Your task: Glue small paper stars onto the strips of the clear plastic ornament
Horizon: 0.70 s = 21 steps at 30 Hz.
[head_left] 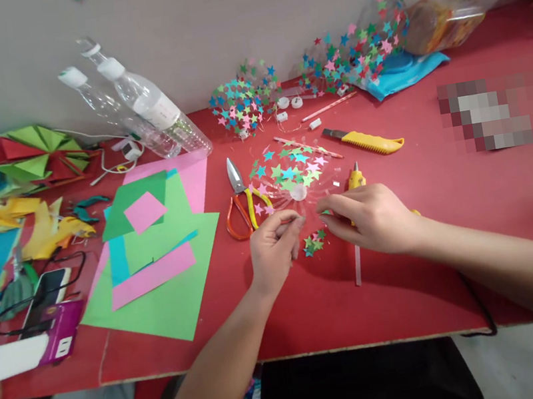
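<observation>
A clear plastic bottle piece cut into thin strips (279, 192) lies spread on the red table, with paper stars (289, 173) stuck over its far side. My left hand (276, 245) is closed in a pinch at the near strips, seemingly on one clear strip. My right hand (375, 217) is closed too, with a bit of green paper, apparently a star, showing between thumb and fingers. Loose paper stars (314, 243) sit just below my fingertips. A yellow glue gun (355, 176) lies partly under my right hand, and a pale glue stick (358, 267) shows below it.
Red-and-yellow-handled snips (238, 197) lie left, a yellow cutter knife (373, 141) right. Star-covered balls (240, 106) and plastic bottles (150, 106) stand along the wall. Coloured paper sheets (183, 314), a phone (48, 291) and a purple box (64, 329) are leftward. Another person's hand edges in far left.
</observation>
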Each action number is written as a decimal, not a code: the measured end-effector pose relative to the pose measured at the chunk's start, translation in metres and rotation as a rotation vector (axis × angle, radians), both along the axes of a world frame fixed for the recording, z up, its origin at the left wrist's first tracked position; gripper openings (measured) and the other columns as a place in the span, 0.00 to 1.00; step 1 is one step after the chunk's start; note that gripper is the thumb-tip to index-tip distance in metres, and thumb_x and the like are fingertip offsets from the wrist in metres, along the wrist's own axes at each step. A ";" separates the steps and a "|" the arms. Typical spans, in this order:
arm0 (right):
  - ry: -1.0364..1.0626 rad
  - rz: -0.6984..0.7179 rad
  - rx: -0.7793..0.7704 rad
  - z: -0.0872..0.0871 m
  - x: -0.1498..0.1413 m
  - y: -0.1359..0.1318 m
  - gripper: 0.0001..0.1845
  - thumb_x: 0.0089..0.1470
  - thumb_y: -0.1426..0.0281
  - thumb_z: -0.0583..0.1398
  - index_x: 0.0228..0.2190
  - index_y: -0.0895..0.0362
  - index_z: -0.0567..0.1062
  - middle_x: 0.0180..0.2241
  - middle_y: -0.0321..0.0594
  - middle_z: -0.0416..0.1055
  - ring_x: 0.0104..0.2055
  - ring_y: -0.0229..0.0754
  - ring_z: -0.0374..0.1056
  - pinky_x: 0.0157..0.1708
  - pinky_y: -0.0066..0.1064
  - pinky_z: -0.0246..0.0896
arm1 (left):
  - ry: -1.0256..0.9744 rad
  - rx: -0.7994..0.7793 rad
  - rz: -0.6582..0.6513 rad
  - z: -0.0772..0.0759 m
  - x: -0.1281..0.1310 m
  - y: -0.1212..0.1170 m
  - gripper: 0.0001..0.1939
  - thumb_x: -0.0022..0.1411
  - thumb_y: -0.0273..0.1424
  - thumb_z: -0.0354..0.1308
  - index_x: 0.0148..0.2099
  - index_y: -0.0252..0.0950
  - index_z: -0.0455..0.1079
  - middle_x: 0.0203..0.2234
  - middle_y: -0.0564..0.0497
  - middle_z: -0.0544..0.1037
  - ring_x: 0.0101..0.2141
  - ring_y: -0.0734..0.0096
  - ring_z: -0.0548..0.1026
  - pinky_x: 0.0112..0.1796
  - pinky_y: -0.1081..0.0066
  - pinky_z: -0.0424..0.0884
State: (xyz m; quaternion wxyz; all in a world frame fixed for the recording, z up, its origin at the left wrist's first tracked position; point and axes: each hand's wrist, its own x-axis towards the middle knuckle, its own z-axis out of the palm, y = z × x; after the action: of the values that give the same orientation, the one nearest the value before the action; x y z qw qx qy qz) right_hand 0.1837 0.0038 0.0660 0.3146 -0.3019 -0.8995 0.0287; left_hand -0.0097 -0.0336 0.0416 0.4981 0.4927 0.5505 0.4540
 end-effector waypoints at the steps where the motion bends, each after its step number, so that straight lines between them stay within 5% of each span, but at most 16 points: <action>1: -0.002 0.000 -0.004 0.000 0.000 0.000 0.11 0.63 0.71 0.51 0.34 0.60 0.72 0.19 0.33 0.69 0.19 0.32 0.61 0.21 0.27 0.48 | 0.005 0.007 0.004 -0.001 0.000 0.001 0.11 0.61 0.41 0.61 0.35 0.38 0.71 0.09 0.63 0.60 0.09 0.83 0.54 0.11 0.79 0.50; 21: -0.062 0.008 -0.067 -0.002 -0.003 -0.005 0.13 0.65 0.69 0.50 0.35 0.59 0.72 0.23 0.37 0.73 0.23 0.33 0.65 0.23 0.28 0.47 | -0.026 0.044 -0.009 -0.003 0.005 0.001 0.11 0.61 0.39 0.61 0.34 0.37 0.68 0.08 0.63 0.61 0.10 0.83 0.54 0.14 0.79 0.52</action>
State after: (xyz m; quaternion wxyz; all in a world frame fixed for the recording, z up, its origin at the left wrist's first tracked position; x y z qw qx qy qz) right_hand 0.1808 -0.0009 0.0643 0.2764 -0.3095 -0.9084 0.0506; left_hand -0.0049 -0.0330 0.0387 0.4961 0.5001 0.5315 0.4704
